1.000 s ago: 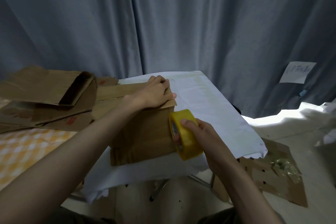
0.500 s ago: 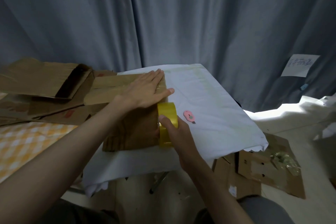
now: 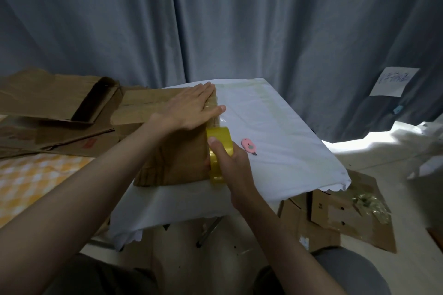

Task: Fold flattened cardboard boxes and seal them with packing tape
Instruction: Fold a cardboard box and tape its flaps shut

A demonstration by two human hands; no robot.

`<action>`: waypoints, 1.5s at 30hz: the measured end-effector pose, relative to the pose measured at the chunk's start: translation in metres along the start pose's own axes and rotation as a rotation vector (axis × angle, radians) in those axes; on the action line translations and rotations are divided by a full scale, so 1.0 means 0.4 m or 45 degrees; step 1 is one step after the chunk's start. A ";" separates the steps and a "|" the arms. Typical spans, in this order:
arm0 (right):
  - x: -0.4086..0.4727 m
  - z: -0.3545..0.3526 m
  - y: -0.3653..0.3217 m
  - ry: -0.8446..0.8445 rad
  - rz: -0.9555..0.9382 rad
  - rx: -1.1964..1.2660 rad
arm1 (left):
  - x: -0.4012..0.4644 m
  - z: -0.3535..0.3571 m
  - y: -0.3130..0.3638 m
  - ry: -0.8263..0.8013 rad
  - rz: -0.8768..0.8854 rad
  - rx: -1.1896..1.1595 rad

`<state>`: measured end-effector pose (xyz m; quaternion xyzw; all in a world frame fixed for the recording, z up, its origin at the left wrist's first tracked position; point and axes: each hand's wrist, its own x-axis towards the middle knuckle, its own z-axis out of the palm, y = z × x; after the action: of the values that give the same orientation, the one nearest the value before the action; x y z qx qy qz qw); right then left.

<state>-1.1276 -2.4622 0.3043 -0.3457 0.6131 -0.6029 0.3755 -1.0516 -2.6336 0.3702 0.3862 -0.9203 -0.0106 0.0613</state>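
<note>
Left hand (image 3: 191, 110) presses flat on the cardboard box (image 3: 177, 163), right hand (image 3: 230, 158) grips the yellow tape roll (image 3: 219, 136); no readable writing.

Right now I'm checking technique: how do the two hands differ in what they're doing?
The left hand lies flat with straight fingers on top of the cardboard box; the right hand curls around the yellow tape roll. The left sits farther back, the right nearer, at the box's right edge. Both touch the box area.

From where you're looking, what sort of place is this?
Probably a makeshift packing spot in a room, not a warehouse: a small table under a white cloth, grey curtains behind it, and flattened cardboard piled to the left, with more on the floor.
</note>
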 end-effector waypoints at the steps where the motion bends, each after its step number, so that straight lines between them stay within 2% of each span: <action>1: 0.003 0.004 0.004 0.001 -0.009 -0.007 | 0.001 0.001 -0.001 0.000 -0.003 -0.001; 10: 0.014 0.011 0.032 0.045 0.091 -0.031 | 0.000 0.003 0.003 0.002 -0.011 0.006; 16: 0.018 -0.017 0.003 -0.168 0.220 -0.050 | 0.000 0.002 0.003 0.006 0.001 -0.005; 17: 0.024 -0.035 -0.002 -0.146 0.238 -0.013 | -0.002 0.002 0.005 0.021 0.018 -0.002; 19: 0.067 -0.078 -0.002 0.042 0.185 0.059 | -0.005 0.002 0.008 0.128 0.071 0.053; 20: 0.107 -0.103 0.010 0.138 0.104 -0.033 | -0.007 0.002 0.011 0.213 0.101 0.103; 22: 0.203 -0.147 0.040 0.210 -0.036 -0.440 | -0.015 -0.003 0.020 0.335 0.142 0.207; 25: 0.309 -0.175 0.089 -0.018 -0.013 -1.157 | -0.025 -0.003 0.033 0.365 0.186 0.237; 26: 0.320 -0.178 0.096 -0.076 -0.008 -1.306 | -0.027 -0.002 0.034 0.370 0.194 0.210; 28: 0.329 -0.182 0.103 -0.136 -0.046 -1.392 | -0.035 -0.001 0.030 0.392 0.210 0.130; 33: 0.334 -0.188 0.081 -0.126 -0.052 -1.251 | -0.064 0.005 0.023 0.469 0.226 -0.061; 35: 0.317 -0.197 0.062 -0.043 -0.079 -1.092 | -0.073 0.005 0.020 0.521 0.220 -0.088; 38: 0.271 -0.213 0.021 0.152 -0.319 -0.832 | -0.098 0.011 0.024 0.658 0.208 -0.102; 40: 0.232 -0.215 -0.020 0.203 -0.433 -0.559 | -0.125 0.023 0.035 0.730 0.172 -0.117; 43: 0.169 -0.208 -0.074 0.142 -0.469 -0.130 | -0.173 0.051 0.066 0.848 0.116 -0.212; 45: 0.136 -0.202 -0.091 0.076 -0.524 -0.041 | -0.204 0.068 0.093 0.909 0.060 -0.325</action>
<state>-1.2257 -2.4724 0.3375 -0.4516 0.5499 -0.6671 0.2205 -1.0248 -2.5502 0.3372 0.3335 -0.8409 0.0117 0.4260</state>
